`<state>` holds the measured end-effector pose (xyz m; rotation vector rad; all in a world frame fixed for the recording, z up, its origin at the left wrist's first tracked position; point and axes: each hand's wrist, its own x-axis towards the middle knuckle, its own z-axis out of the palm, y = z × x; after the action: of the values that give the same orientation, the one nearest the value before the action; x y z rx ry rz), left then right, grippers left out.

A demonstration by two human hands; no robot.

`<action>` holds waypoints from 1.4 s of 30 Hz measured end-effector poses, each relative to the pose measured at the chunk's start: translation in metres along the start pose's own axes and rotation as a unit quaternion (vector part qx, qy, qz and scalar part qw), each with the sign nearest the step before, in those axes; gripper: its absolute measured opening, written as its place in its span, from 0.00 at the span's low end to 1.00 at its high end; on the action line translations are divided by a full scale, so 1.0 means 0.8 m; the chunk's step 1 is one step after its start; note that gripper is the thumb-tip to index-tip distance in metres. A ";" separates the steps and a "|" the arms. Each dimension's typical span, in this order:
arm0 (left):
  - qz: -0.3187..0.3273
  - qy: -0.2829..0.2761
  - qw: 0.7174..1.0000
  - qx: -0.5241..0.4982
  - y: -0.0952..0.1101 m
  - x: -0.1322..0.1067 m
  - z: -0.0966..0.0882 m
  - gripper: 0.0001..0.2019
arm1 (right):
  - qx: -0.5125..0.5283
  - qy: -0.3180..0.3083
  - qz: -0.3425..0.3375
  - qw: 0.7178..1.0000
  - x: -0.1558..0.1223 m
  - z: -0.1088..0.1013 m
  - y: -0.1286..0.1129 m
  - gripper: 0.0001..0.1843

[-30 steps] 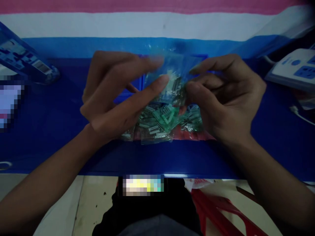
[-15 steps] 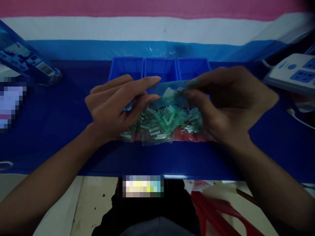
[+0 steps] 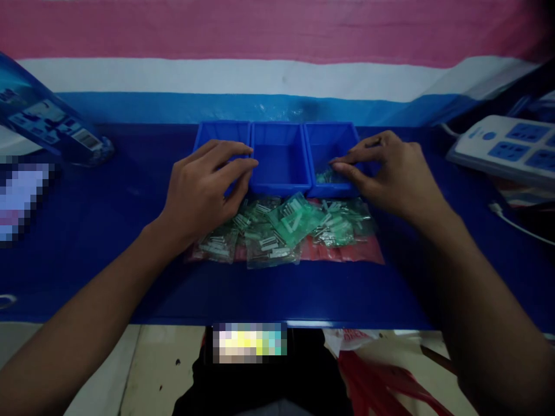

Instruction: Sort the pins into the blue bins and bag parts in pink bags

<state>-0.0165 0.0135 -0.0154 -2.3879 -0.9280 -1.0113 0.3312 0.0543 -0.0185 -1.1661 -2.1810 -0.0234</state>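
Three blue bins stand in a row near the far edge of the desk [image 3: 87, 231]. The right hand [image 3: 390, 173] rests over the right bin [image 3: 332, 144], and its fingers [image 3: 347, 169] are narrow, just touching a small clear bag [image 3: 325, 176] that lies inside this bin. The left hand [image 3: 202, 185] lies flat with loose, empty fingers on the left end of a pile of small bags [image 3: 281, 228], just in front of the bins. A white power strip [image 3: 507, 147] lies at the right edge.
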 end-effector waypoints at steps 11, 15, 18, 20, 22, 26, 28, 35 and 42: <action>0.012 -0.054 0.998 -0.010 -0.002 -0.007 -0.003 0.08 | 0.037 -0.088 -0.037 0.995 -0.008 0.007 -0.051 0.25; 0.082 -0.063 0.995 0.003 -0.015 -0.004 -0.004 0.12 | 0.026 -0.017 -0.030 0.999 -0.003 -0.004 -0.075 0.22; 0.101 -0.068 0.993 -0.005 -0.019 -0.003 -0.002 0.13 | 0.039 -0.047 -0.085 0.994 -0.006 -0.002 -0.079 0.20; 0.099 -0.069 0.992 -0.028 -0.018 -0.004 0.000 0.11 | 0.053 -0.064 -0.123 0.989 -0.009 0.004 -0.077 0.15; 0.084 -0.078 0.992 -0.045 -0.017 -0.004 0.000 0.09 | 0.059 -0.065 -0.152 0.985 -0.010 0.008 -0.078 0.13; 0.065 -0.091 0.992 -0.057 -0.017 -0.005 -0.001 0.07 | 0.066 -0.044 -0.179 0.981 -0.008 0.002 -0.094 0.11; 0.051 -0.092 0.993 -0.056 -0.017 -0.006 -0.002 0.08 | 0.091 -0.048 -0.223 0.969 -0.007 -0.003 -0.106 0.14; 0.006 -0.117 0.992 -0.053 -0.008 -0.007 -0.006 0.10 | 0.106 -0.143 -0.299 0.938 -0.014 0.002 -0.121 0.22; 0.068 -0.081 0.994 0.013 -0.006 -0.003 -0.007 0.08 | 0.083 -0.075 -0.310 0.944 -0.012 0.006 -0.116 0.13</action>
<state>-0.0238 0.0125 -0.0132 -2.5024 -0.8127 -0.7596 0.2628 -0.0072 -0.0017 -0.3650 -2.5457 -0.0194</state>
